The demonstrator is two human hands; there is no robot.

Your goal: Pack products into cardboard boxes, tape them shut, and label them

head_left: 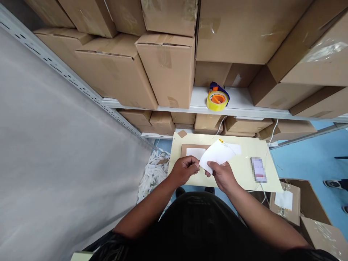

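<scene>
Both my hands hold a white sheet [217, 154] with a small yellow mark near its top, above a pale yellow table [244, 174]. My left hand [186, 169] pinches the sheet's lower left corner. My right hand [221, 174] grips its lower edge, fingers closed. Just behind the sheet, a small brown box [187, 149] with a white label lies on the table.
A yellow tape roll in an orange dispenser [218, 99] stands on a white shelf among stacked cardboard boxes [165, 69]. A blurred flat item [258, 169] lies right on the table. White paper strips [153, 174] litter the floor left. Labelled boxes [288, 201] sit lower right. Another person's shoe [334, 183] is far right.
</scene>
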